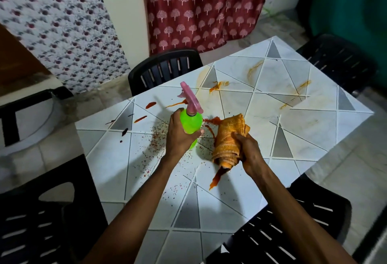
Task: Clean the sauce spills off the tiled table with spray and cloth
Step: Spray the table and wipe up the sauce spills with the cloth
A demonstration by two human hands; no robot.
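bottle (190, 124) neon green, pink top. cloth (228, 138) orange. table (293, 129) white/grey triangles, red-orange sauce (216, 176) smears. 12 o'clock curtain (201, 8) maroon, tree print.

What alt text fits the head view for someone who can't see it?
The left hand holds a green spray bottle above the tiled table, while the right hand grips a bunched orange cloth among red sauce spills. Black chairs stand around it.

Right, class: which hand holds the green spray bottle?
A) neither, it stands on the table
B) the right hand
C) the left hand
C: the left hand grips the green spray bottle above the table, while the right hand holds the orange cloth.
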